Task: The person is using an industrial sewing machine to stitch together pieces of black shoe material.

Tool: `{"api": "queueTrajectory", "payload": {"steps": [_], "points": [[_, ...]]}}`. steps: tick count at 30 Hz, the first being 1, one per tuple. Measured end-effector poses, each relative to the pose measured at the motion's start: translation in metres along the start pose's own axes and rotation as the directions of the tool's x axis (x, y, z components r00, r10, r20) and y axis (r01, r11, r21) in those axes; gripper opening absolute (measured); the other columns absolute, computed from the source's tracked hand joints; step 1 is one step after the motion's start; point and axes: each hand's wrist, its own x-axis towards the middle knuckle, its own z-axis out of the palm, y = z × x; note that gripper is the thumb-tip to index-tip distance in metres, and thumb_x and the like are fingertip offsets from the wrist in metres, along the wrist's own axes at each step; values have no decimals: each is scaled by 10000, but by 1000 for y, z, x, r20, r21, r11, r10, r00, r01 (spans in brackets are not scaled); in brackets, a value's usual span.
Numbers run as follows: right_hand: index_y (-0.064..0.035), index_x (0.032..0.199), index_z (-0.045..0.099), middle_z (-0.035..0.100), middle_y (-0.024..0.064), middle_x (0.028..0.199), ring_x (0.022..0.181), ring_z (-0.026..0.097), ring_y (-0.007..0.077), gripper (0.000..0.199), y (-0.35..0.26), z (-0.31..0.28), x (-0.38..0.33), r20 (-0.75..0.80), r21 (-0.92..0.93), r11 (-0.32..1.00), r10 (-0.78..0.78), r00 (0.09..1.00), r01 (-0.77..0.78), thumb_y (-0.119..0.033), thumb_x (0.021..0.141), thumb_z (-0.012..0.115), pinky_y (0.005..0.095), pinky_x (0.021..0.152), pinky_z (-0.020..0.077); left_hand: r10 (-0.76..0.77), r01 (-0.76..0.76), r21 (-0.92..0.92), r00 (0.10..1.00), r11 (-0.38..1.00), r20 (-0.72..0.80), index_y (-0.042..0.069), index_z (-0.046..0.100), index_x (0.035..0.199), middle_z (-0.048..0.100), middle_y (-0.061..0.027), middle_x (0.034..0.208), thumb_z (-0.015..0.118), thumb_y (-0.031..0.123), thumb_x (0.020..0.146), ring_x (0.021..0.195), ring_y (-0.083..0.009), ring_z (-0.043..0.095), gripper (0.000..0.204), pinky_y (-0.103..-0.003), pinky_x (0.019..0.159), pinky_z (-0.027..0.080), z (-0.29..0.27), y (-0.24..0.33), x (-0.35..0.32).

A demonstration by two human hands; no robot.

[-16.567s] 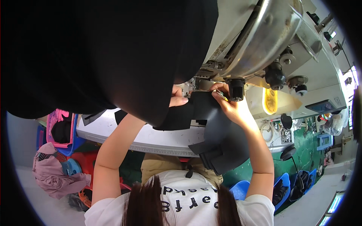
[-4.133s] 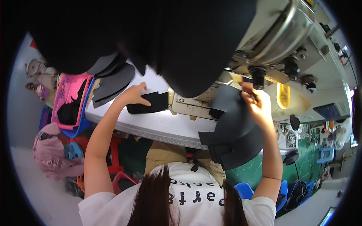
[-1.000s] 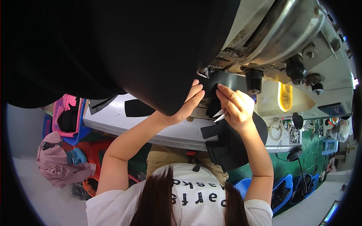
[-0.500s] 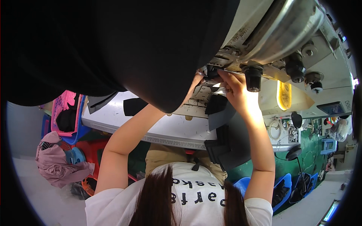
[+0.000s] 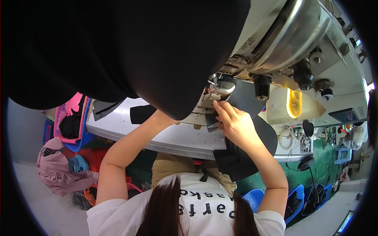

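Observation:
My right hand (image 5: 235, 122) is at the near side of a sewing machine's metal bed (image 5: 215, 96), its fingers closed together. Pale, narrow pointed pieces show just under that hand, too small to name. Dark fabric (image 5: 267, 135) lies beside and beneath the right hand and runs up past the bed (image 5: 246, 94). My left hand (image 5: 167, 118) reaches in from the left. Its fingers are hidden behind a large black shape (image 5: 169, 59) that fills the upper left. The presser foot area (image 5: 214, 81) shows at that shape's edge.
The machine head (image 5: 293, 35) with dark knobs (image 5: 262, 86) overhangs the upper right. Layered black pieces (image 5: 232, 159) hang over the table's (image 5: 177, 137) front edge. Further black pieces (image 5: 141, 114) lie left, near a pink basket (image 5: 80, 118). A yellow oblong tray (image 5: 293, 103) and a phone (image 5: 343, 115) sit right.
My right hand has moved away from the needle area, toward me and slightly left. Dark fabric now shows to the right of the bed, where the hand was. My left forearm has shifted slightly.

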Motion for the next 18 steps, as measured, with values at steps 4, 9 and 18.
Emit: {"api": "queueTrajectory", "payload": {"steps": [4, 9, 18], "points": [[-19, 932, 575, 521, 70, 847, 696, 571, 195, 227, 10, -1, -2, 94, -179, 983, -13, 995, 30, -74, 728, 657, 310, 618, 510, 90, -86, -93, 995, 992, 39, -27, 633, 1043, 571, -94, 777, 628, -29, 671, 695, -256, 584, 372, -378, 663, 487, 2, -15, -5], [-26, 891, 539, 554, 88, 838, 708, 609, 248, 268, 7, -26, 4, 4, 29, 999, 27, 1000, -27, -48, 676, 697, 344, 595, 513, 88, -66, -152, 986, 986, 142, -37, 644, 978, 569, -114, 825, 651, -5, 659, 768, -280, 584, 322, -380, 708, 490, -12, -32, -11], [-21, 930, 604, 636, 103, 802, 705, 641, 304, 271, 16, -26, 29, -150, 290, 937, 244, 958, -193, 69, 680, 656, 368, 629, 538, -117, 498, -595, 819, 631, 562, 47, 688, 875, 617, -43, 876, 710, 56, 779, 798, -176, 567, 99, -296, 727, 432, -63, -39, 45]]}}
